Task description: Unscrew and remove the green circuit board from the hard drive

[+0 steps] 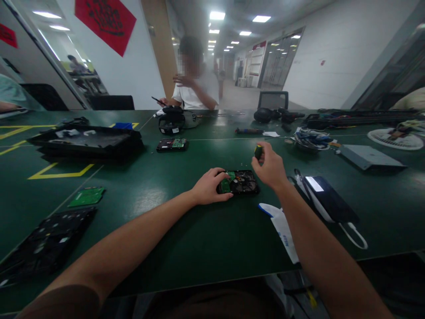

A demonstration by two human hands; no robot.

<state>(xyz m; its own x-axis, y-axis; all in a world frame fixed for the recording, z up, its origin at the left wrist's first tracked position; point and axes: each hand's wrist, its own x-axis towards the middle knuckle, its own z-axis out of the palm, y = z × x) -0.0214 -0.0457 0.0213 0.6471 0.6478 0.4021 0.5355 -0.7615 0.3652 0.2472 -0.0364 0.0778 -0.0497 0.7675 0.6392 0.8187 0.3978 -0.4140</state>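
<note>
A black hard drive with a green circuit board on its upper face lies flat on the table in front of me. My left hand grips its left end, thumb along the near edge and fingers over the board. Just beyond the drive's right end, my right hand is raised and closed around a screwdriver. Only its yellow-and-black handle shows; I cannot make out the shaft. A few tiny bits, perhaps screws, lie behind the drive.
Another hard drive lies farther back. At left are a loose green board, black drives and a black tray. A phone-like device and a white-blue wrapper flank my right forearm. Across the table sits a person.
</note>
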